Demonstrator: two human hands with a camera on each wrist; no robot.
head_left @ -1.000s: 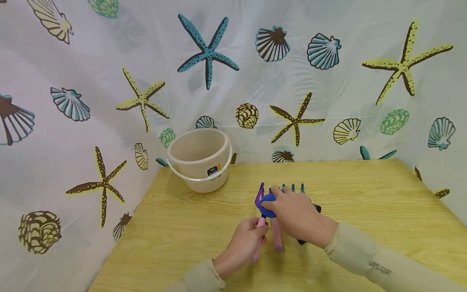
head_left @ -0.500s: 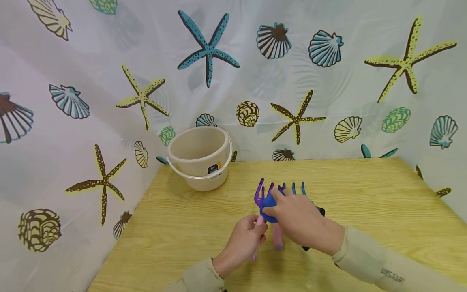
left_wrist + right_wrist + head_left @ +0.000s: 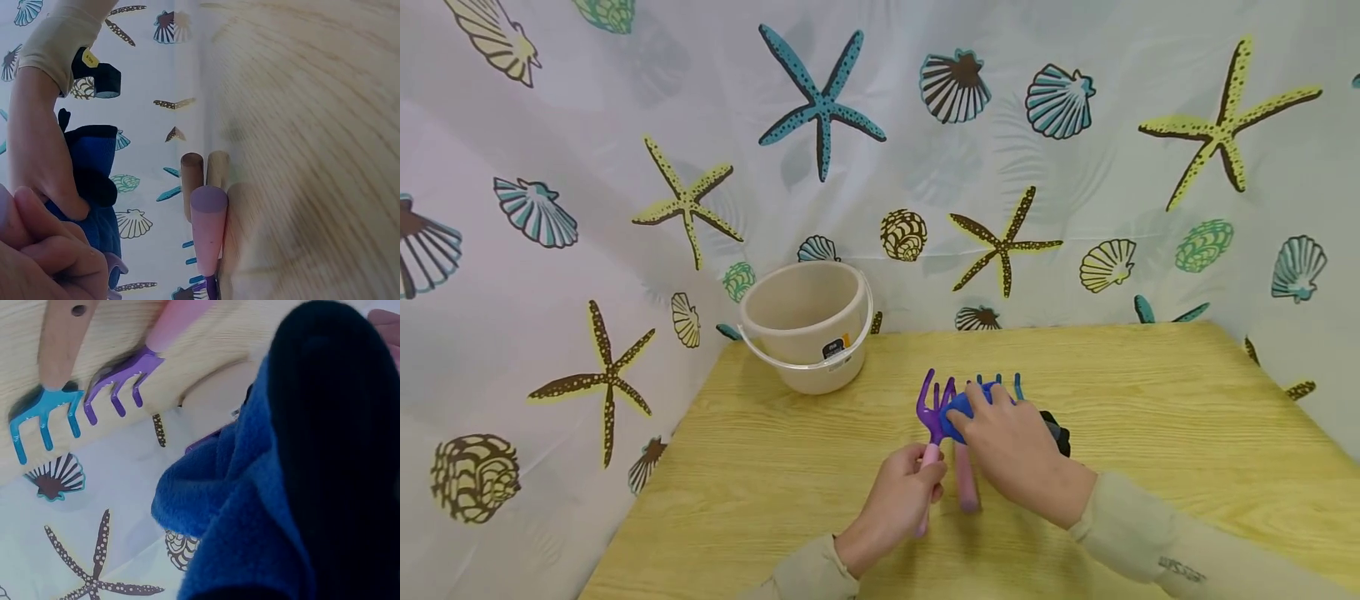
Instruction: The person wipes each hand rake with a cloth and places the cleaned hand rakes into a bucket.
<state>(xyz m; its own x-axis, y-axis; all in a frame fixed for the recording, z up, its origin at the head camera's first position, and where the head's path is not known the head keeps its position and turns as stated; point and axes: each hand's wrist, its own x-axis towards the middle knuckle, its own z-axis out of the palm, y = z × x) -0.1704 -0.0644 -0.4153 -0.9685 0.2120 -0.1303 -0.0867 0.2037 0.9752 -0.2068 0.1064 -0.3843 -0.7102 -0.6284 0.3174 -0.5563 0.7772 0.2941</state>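
My left hand (image 3: 898, 500) grips the pink handle of a purple-tined hand rake (image 3: 931, 423), raised with its tines pointing away. In my right hand (image 3: 1018, 450) is a fuzzy blue cloth (image 3: 957, 415) with black trim, bunched under the fingers beside the rake's head. The cloth (image 3: 212, 487) fills much of the right wrist view and covers part of the held rake there. A second purple hand rake (image 3: 122, 381) with a pink handle lies on the table. Beside it lies a teal hand rake (image 3: 47, 415) with a wooden handle, mostly behind my right hand in the head view.
A beige bucket (image 3: 820, 367) with a white bail handle stands at the back left of the wood-grain table (image 3: 760, 467). A curtain (image 3: 880, 167) printed with shells and starfish hangs behind and along the sides.
My right hand has shifted the cloth slightly right, off the held rake's neck, so more of its purple head shows. The left hand keeps its grip with little movement.
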